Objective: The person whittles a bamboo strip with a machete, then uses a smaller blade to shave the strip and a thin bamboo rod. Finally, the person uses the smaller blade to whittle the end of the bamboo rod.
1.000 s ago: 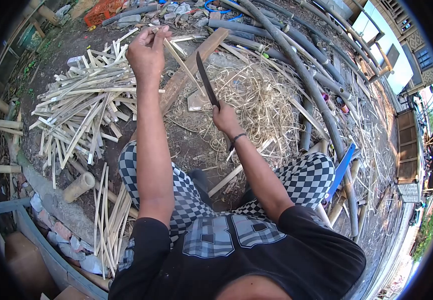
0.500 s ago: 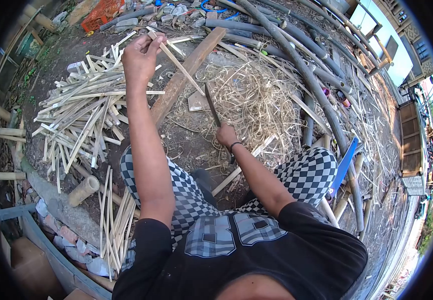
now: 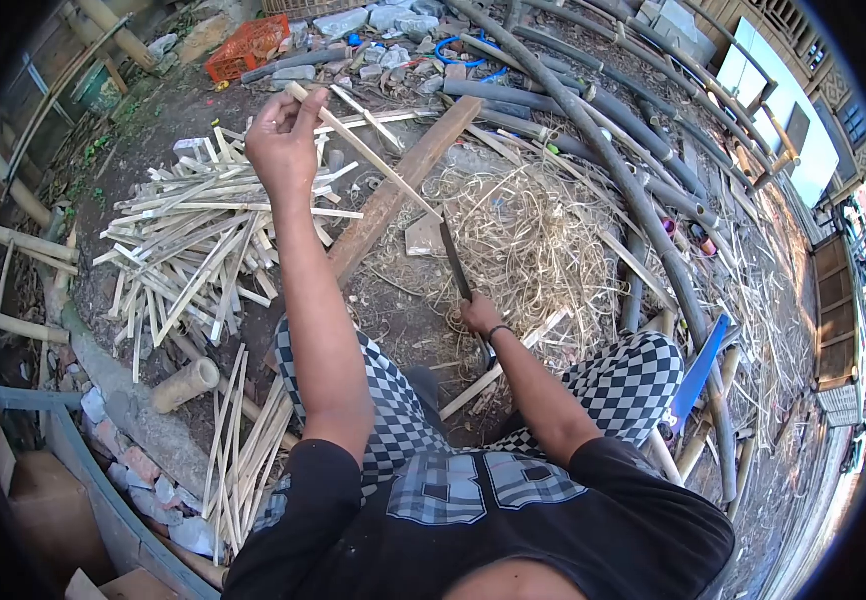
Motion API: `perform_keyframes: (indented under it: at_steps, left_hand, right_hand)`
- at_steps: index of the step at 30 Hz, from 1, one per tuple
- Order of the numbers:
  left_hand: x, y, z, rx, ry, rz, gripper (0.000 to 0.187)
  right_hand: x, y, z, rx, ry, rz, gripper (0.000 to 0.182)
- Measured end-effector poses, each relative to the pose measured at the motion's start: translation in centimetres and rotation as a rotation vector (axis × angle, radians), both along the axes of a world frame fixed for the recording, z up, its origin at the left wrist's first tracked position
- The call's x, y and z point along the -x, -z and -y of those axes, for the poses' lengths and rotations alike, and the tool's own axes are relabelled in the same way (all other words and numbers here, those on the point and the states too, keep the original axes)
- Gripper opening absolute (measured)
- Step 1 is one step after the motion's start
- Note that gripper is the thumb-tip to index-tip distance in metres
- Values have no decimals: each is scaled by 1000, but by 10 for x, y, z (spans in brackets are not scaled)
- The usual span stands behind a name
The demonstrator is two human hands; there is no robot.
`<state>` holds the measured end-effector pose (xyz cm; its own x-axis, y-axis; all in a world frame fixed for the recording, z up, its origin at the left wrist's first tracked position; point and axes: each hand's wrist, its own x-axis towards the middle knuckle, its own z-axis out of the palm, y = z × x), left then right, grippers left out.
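My left hand (image 3: 287, 132) is closed round the upper end of a thin bamboo strip (image 3: 373, 157), held up at a slant. The strip's lower end reaches the tip area of a long dark knife (image 3: 455, 258). Low in front of my knees, my right hand (image 3: 479, 314) grips that knife by its handle, blade pointing away from me. Under the strip runs a wooden plank (image 3: 408, 190), lying at a slant on the ground. Curly bamboo shavings (image 3: 538, 240) lie heaped just right of the blade, with a small flat board piece (image 3: 421, 238) at their left edge.
Cut bamboo strips (image 3: 198, 240) form a loose pile on the left, and longer strips (image 3: 243, 440) lie beside my left leg. A bamboo stump (image 3: 186, 386) stands near them. Long poles (image 3: 593, 140) cross the right side. A blue saw (image 3: 698, 372) is by my right knee.
My view has shifted, so the ground sits lower and further right in the frame. Both hands keep their grips on the strip and the knife, with the strip's lower end still near the blade.
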<state>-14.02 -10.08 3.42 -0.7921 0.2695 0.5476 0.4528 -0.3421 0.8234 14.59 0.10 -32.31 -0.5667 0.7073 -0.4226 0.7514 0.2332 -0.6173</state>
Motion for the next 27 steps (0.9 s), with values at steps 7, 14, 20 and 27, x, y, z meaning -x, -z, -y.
perform_keyframes:
  at_steps: [7, 14, 20, 27]
  left_hand:
    - [-7, -59, 110, -147, -249, -69, 23]
    - [-36, -74, 261, 904, -784, -202, 43]
    - [-2, -14, 262, 1500, -478, -23, 91]
    - [209, 161, 78, 2024, 246, -120, 65]
  right_hand:
    - [-4, 5, 3, -99, -9, 54, 37]
    - [5, 5, 9, -41, -27, 34, 38]
    - [25, -13, 5, 3, -7, -6, 35]
    - [20, -231, -57, -167, -501, 108, 34]
